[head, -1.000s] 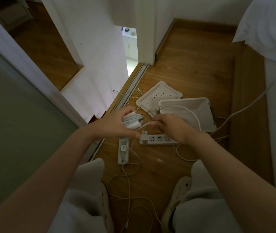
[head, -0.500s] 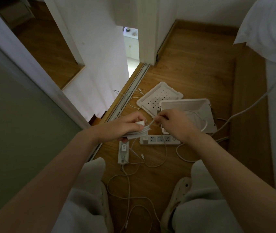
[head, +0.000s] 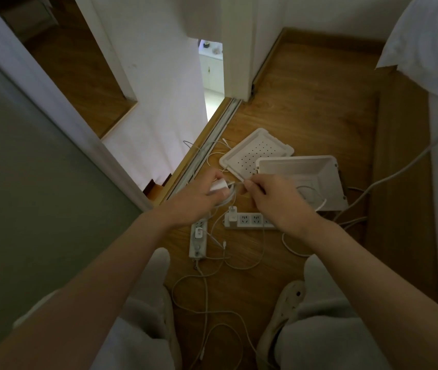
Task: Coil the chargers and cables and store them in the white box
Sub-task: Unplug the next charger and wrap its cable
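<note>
Left hand (head: 196, 201) grips one small white charger block (head: 218, 186), cable looped round it. Right hand (head: 274, 198) pinches its thin white cable (head: 236, 184). On the wooden floor (head: 319, 108):
- one open white plastic box (head: 296, 161), just beyond the right hand, one coil inside
- one perforated white lid (head: 252, 153)
- two white power strips: left strip (head: 198, 240), right strip (head: 251, 221)

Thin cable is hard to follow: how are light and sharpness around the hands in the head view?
Head view: dim, brightest through the doorway gap; wide-angle bending at the edges; left hand and charger slightly soft; cable at the right hand faint; white box clear.
</note>
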